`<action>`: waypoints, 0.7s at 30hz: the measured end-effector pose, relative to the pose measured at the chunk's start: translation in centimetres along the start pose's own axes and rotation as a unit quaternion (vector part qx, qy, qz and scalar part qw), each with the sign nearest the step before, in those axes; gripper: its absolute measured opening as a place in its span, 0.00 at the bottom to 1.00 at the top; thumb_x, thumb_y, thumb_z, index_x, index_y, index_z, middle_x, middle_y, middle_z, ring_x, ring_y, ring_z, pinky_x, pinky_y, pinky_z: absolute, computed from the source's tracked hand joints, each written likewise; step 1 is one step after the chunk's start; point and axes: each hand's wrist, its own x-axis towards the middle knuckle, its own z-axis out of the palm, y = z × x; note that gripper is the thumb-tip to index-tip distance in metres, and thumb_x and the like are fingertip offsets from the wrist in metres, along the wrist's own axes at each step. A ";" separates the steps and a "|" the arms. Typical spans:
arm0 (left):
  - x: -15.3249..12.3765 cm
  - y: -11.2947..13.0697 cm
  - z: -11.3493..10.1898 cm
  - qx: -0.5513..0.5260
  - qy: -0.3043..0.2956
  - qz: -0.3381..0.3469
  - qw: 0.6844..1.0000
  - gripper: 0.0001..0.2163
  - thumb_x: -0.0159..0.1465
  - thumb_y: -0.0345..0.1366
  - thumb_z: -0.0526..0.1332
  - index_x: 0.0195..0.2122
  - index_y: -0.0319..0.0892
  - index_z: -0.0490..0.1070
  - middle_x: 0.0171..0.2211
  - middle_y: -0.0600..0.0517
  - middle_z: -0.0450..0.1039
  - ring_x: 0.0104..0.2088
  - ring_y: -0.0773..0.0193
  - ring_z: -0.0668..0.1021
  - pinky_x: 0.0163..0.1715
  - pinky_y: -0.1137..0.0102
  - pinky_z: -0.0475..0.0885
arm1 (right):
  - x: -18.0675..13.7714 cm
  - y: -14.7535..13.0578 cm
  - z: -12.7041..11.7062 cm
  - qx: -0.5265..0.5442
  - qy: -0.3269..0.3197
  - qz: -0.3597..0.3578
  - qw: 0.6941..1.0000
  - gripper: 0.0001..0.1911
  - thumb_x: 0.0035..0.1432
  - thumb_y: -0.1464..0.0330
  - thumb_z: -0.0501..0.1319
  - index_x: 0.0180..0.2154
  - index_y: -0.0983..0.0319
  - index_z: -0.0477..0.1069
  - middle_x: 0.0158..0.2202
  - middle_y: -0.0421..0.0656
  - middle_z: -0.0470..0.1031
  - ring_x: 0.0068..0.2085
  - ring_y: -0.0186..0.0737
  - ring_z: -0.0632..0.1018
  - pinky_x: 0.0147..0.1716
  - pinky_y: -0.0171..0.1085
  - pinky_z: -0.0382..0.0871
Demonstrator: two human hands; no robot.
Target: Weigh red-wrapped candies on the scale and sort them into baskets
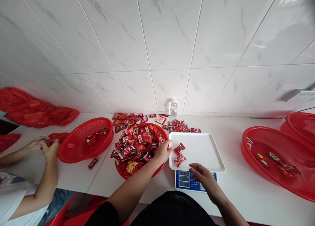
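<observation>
My left hand [162,153] is between the heaped red basket and the white tray, fingers slightly apart and nothing seen in them. Red wrapped candies [140,148] fill the round red basket [161,168] below and left of it. Two wrapped packets lie on the left part of the white weighing tray [200,150]: a dark red one [179,149] and a white-and-red patterned one [179,160]. Over the scale's blue panel [183,185], my right hand [204,179] hovers at the tray's front edge, fingers loosely bent and apart, holding nothing visible.
Loose packets [178,126] and a clear bottle [173,109] stand along the wall. To the right is a red basket [258,134] with a few packets. At left, a co-worker's hands [50,149] handle something red beside another red basket [73,147]. Red plastic bags [29,108] lie beyond.
</observation>
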 end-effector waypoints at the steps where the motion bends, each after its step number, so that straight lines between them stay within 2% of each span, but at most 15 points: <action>1: 0.4 -0.6 -0.3 0.055 0.021 0.005 0.998 0.14 0.61 0.33 0.54 0.49 0.43 0.66 0.49 0.46 0.68 0.48 0.57 0.71 0.49 0.62 0.65 | 0.0 0.1 -0.1 0.001 0.006 0.001 1.000 0.23 0.44 0.51 0.61 0.39 0.58 0.72 0.34 0.42 0.76 0.34 0.41 0.74 0.32 0.39 0.65; 3: 1.2 -2.0 -1.1 0.158 0.030 0.000 0.987 0.17 0.61 0.33 0.54 0.52 0.42 0.64 0.56 0.43 0.60 0.57 0.51 0.62 0.54 0.58 0.59 | -0.1 0.4 -0.4 0.004 0.016 0.004 1.000 0.23 0.44 0.51 0.61 0.38 0.58 0.73 0.34 0.42 0.76 0.33 0.40 0.73 0.31 0.38 0.65; 5: 1.8 -3.3 -1.6 0.233 -0.016 -0.018 0.972 0.23 0.59 0.33 0.57 0.57 0.41 0.59 0.62 0.41 0.51 0.60 0.47 0.56 0.55 0.55 0.57 | -0.2 0.7 -0.5 0.006 0.015 0.006 1.000 0.23 0.44 0.51 0.62 0.38 0.59 0.73 0.33 0.42 0.76 0.32 0.40 0.73 0.30 0.38 0.65; 7: 2.2 -4.1 -1.9 0.285 -0.074 -0.027 0.955 0.29 0.57 0.33 0.59 0.60 0.42 0.55 0.63 0.42 0.47 0.60 0.45 0.54 0.55 0.55 0.58 | -0.2 0.9 -0.5 0.004 0.011 0.010 1.000 0.23 0.44 0.51 0.61 0.38 0.59 0.73 0.33 0.42 0.75 0.32 0.39 0.73 0.30 0.38 0.65; 9: 2.3 -4.2 -2.0 0.320 -0.108 -0.025 0.941 0.28 0.55 0.32 0.61 0.58 0.43 0.57 0.62 0.42 0.50 0.59 0.45 0.56 0.52 0.56 0.60 | -0.1 1.1 -0.4 -0.001 0.004 0.015 1.000 0.23 0.44 0.51 0.61 0.39 0.59 0.72 0.33 0.42 0.75 0.32 0.39 0.73 0.31 0.38 0.65; 13: 1.1 -3.4 -2.2 0.336 -0.126 -0.011 0.933 0.16 0.57 0.30 0.57 0.47 0.45 0.67 0.54 0.45 0.61 0.55 0.48 0.63 0.47 0.60 0.65 | -0.1 0.9 -0.1 -0.003 -0.006 0.012 1.000 0.24 0.45 0.51 0.60 0.40 0.59 0.72 0.35 0.43 0.76 0.33 0.40 0.73 0.31 0.38 0.66; 18: -2.8 -3.4 -3.2 0.239 -0.127 -0.008 0.963 0.09 0.61 0.29 0.51 0.40 0.44 0.68 0.40 0.48 0.71 0.42 0.58 0.73 0.40 0.68 0.67 | -0.1 1.0 -0.3 -0.003 -0.006 0.010 1.000 0.24 0.45 0.50 0.60 0.39 0.59 0.72 0.34 0.42 0.76 0.33 0.40 0.73 0.32 0.38 0.66; 21: -5.3 -4.2 -4.1 0.153 -0.107 -0.012 0.982 0.10 0.63 0.31 0.51 0.41 0.44 0.69 0.41 0.49 0.72 0.43 0.60 0.74 0.42 0.69 0.66 | 0.0 1.3 -0.5 -0.005 -0.004 0.014 1.000 0.24 0.45 0.51 0.60 0.40 0.59 0.72 0.35 0.42 0.76 0.33 0.39 0.73 0.31 0.37 0.65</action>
